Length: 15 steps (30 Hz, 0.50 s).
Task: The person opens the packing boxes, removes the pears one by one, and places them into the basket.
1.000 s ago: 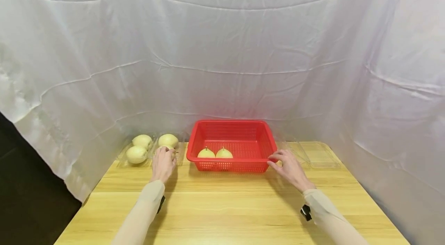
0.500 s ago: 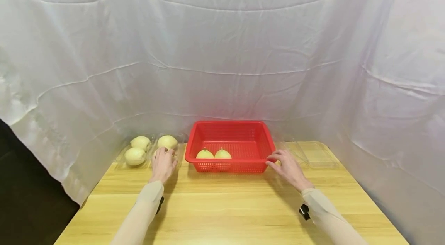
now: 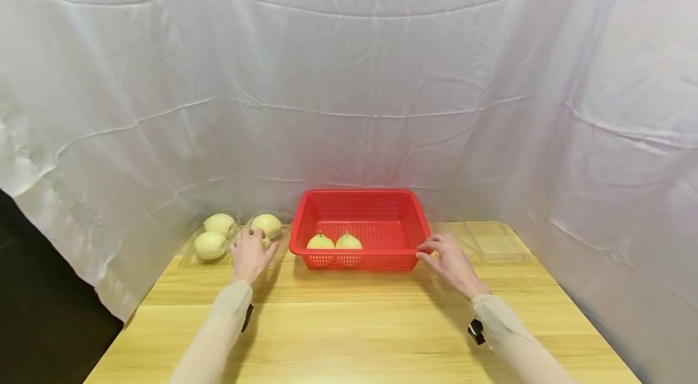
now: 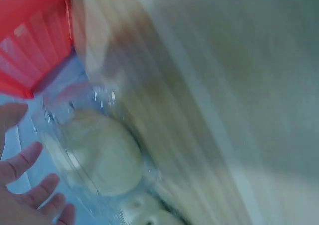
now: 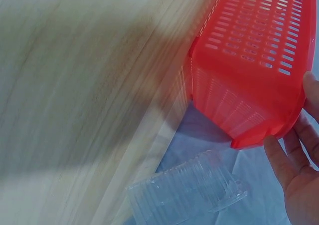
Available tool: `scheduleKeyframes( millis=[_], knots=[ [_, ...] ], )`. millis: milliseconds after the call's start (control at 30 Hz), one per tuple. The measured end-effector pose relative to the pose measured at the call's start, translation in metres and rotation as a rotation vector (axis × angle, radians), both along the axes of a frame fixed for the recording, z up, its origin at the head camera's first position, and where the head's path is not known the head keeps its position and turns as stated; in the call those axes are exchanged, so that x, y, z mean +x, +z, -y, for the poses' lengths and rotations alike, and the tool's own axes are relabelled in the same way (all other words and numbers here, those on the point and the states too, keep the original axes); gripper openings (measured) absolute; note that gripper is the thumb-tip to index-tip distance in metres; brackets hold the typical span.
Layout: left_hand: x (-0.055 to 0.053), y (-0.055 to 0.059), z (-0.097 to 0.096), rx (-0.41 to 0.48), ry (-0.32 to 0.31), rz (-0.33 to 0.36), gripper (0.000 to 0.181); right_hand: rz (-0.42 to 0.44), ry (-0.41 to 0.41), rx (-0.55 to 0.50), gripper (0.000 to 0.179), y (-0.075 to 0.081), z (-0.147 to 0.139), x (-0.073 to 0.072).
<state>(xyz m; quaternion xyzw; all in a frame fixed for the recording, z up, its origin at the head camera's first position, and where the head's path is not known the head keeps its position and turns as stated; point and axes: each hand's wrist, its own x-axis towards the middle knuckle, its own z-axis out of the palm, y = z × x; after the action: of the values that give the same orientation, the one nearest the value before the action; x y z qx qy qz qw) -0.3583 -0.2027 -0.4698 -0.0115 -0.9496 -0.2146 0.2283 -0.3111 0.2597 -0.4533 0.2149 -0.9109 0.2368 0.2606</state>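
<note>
My left hand [image 3: 249, 255], fingers spread, is at the near side of a clear plastic box [image 4: 75, 90] that holds a pale yellow pear [image 3: 266, 225]. In the left wrist view its fingertips stand apart from that pear. Part of another pear [image 3: 266, 242] shows just beyond the fingers. At the right front corner of a red plastic basket [image 3: 360, 252], my right hand [image 3: 452, 266] grips the rim between thumb and fingers. Two pears with stems, a left one [image 3: 320, 241] and a right one [image 3: 348, 241], lie side by side inside the basket's front wall.
Farther left, another clear box [image 3: 188, 257] holds a rear pear [image 3: 220, 225] and a front pear [image 3: 210, 246]. To the right of the basket lies a clear plastic container [image 3: 498, 243]. A pale cloth curtain [image 3: 349, 69] stands behind the wooden table [image 3: 349, 329].
My left hand has moved slightly left and its fingers have spread. The pear beyond it has shifted a little to the right. My right hand stays at the basket corner.
</note>
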Motion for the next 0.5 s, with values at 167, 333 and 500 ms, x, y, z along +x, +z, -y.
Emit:
scheduleKeyframes(
  millis=[167,333,500],
  knots=[
    [-0.003,0.003,0.014,-0.028,0.029,0.158,0.071,0.005,0.005,-0.004,0.017,-0.002,0.000,-0.001],
    [-0.001,0.006,0.016,-0.033,0.006,0.239,0.074,-0.019,0.017,-0.011,0.017,-0.004,0.000,-0.003],
    [0.006,0.012,0.014,-0.101,0.020,0.263,0.077,-0.064,0.033,-0.017,0.017,-0.005,-0.001,-0.004]
  ],
)
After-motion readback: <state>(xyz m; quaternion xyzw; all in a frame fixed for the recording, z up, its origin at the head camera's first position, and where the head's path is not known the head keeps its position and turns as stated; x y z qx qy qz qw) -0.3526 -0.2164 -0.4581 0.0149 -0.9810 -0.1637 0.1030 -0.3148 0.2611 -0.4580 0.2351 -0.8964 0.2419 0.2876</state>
